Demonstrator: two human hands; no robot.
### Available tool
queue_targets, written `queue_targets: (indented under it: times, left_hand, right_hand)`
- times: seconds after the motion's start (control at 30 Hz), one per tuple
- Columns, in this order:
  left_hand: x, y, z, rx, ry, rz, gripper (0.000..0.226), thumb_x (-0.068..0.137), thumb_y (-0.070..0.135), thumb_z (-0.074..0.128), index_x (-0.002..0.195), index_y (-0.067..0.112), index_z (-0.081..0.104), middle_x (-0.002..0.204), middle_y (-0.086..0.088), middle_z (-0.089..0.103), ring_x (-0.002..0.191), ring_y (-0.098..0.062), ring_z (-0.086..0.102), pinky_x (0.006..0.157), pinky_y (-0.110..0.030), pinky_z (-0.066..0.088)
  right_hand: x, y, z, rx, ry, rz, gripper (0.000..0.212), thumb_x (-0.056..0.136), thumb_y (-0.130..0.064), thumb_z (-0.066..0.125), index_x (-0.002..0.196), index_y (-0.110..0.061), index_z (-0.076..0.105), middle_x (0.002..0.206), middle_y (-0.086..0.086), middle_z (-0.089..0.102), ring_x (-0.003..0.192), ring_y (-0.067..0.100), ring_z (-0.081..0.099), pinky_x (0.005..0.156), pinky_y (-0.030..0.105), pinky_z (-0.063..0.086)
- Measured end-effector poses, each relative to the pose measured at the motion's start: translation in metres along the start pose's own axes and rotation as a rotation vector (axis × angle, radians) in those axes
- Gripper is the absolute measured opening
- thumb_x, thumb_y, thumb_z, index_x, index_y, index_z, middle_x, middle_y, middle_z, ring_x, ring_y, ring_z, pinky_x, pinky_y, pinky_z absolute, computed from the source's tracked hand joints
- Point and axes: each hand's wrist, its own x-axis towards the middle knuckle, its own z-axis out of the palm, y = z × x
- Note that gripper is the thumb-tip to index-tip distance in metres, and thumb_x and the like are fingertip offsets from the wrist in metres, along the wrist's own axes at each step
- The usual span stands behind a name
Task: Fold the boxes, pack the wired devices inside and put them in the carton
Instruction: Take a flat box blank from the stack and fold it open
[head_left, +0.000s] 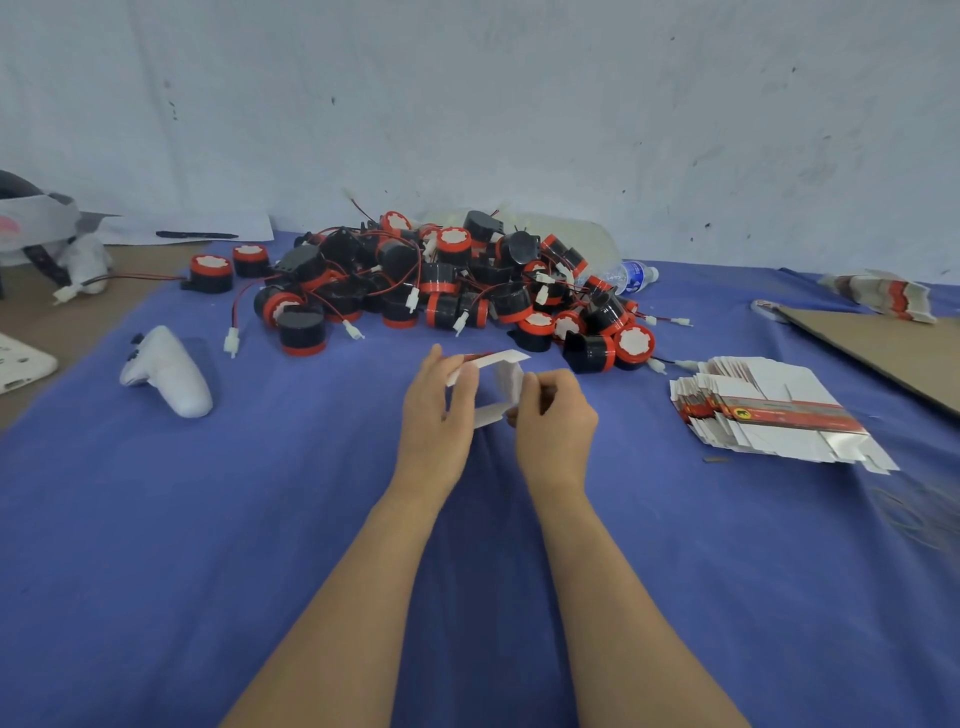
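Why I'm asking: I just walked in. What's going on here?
A person is folding a small white box, open and empty, above the blue cloth: the left hand holds one side, the right hand pinches the other. The wired devices lie heaped behind it, and a stack of flat boxes waits at the right.

I had both bare forearms stretched forward from the lower edge, nearly parallel and drawing a little closer toward the wrists. My left hand stood on its edge, its back turned outward, fingers reaching up and thumb pressed in, pinching the left side of the box. My right hand sat just beside it, knuckles up and fingers curled tight, thumb and forefinger pinching the right side. The two hands were close but not touching.
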Motion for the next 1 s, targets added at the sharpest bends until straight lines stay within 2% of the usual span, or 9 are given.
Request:
queue_targets:
  times: [0.1,0.2,0.3,0.4,0.53,0.6,0.73,0.87,1.0]
  left_hand:
    - [0.003,-0.003,0.003,-0.013,-0.015,-0.052,0.034,0.105,0.026,0.027,0.128,0.027,0.052,0.157,0.008,0.02,0.145,-0.002,0.007,0.099,-0.01,0.017]
    - [0.003,-0.009,0.002,0.009,-0.007,-0.077,0.045,0.105,0.016,0.029,0.148,0.027,0.029,0.158,0.003,0.02,0.142,-0.009,0.021,0.096,-0.001,0.02]
    - [0.005,-0.017,-0.003,-0.012,0.074,-0.186,0.056,0.103,0.013,0.033,0.151,0.035,0.015,0.15,0.007,0.036,0.129,-0.013,0.041,0.098,-0.021,0.035]
    - [0.009,-0.021,-0.005,-0.071,0.123,-0.228,0.055,0.1,0.008,0.039,0.147,0.035,0.031,0.146,0.005,0.044,0.131,-0.018,0.045,0.107,-0.036,0.04]
    - [0.009,-0.018,-0.004,-0.198,0.11,-0.231,0.051,0.099,0.007,0.039,0.142,0.032,0.043,0.14,0.0,0.049,0.125,-0.021,0.051,0.102,-0.041,0.047]
    - [0.008,-0.015,-0.001,-0.114,0.082,-0.19,0.051,0.099,0.007,0.037,0.143,0.033,0.041,0.143,0.002,0.047,0.126,-0.02,0.049,0.105,-0.039,0.044]
    - [0.002,-0.007,0.001,0.046,0.078,-0.015,0.043,0.102,0.014,0.038,0.143,0.029,0.041,0.131,0.004,0.047,0.111,-0.004,0.044,0.087,-0.002,0.031]
    - [0.001,-0.002,-0.001,0.059,0.111,0.121,0.03,0.101,0.018,0.043,0.129,0.025,0.048,0.147,0.005,0.033,0.134,-0.009,0.032,0.103,-0.016,0.027]
    - [0.004,0.001,-0.003,0.022,0.133,0.166,0.023,0.1,0.016,0.04,0.118,0.031,0.038,0.133,0.018,0.041,0.12,-0.006,0.045,0.09,-0.01,0.039]
  right_hand:
    - [0.002,0.003,-0.001,0.004,-0.004,0.053,0.027,0.097,-0.014,0.05,0.072,-0.024,0.047,0.07,-0.01,0.057,0.068,0.016,0.067,0.063,0.032,0.057]
    - [0.004,0.005,-0.001,0.018,-0.031,0.088,0.027,0.098,-0.017,0.049,0.073,-0.026,0.047,0.073,-0.006,0.059,0.058,0.001,0.062,0.052,0.012,0.049]
    - [0.005,0.006,-0.003,0.017,-0.067,0.105,0.023,0.099,-0.022,0.048,0.076,-0.024,0.049,0.076,-0.005,0.06,0.068,0.009,0.063,0.059,0.02,0.05]
    - [0.005,0.006,0.0,0.033,-0.134,0.084,0.015,0.097,-0.028,0.051,0.086,-0.02,0.055,0.084,-0.005,0.061,0.084,0.017,0.063,0.065,0.02,0.046]
    - [0.004,0.006,0.004,0.169,-0.192,0.154,0.02,0.096,-0.043,0.051,0.102,-0.025,0.058,0.104,-0.006,0.062,0.097,0.015,0.062,0.074,0.025,0.052]
    - [0.003,0.003,0.005,0.28,-0.197,0.241,0.02,0.095,-0.047,0.05,0.102,-0.031,0.059,0.104,-0.008,0.06,0.101,0.013,0.061,0.083,0.034,0.056]
    - [0.006,-0.005,0.002,0.54,-0.222,0.454,0.04,0.094,-0.055,0.045,0.118,-0.027,0.061,0.104,0.0,0.067,0.086,0.016,0.068,0.067,0.028,0.057]
    - [0.008,-0.002,0.001,0.592,-0.232,0.483,0.032,0.093,-0.056,0.045,0.096,-0.029,0.062,0.091,0.004,0.067,0.06,0.012,0.068,0.066,0.03,0.057]
    - [0.008,0.0,0.003,0.583,-0.263,0.495,0.02,0.098,-0.042,0.045,0.092,-0.028,0.058,0.098,0.012,0.067,0.062,0.018,0.069,0.069,0.035,0.059]
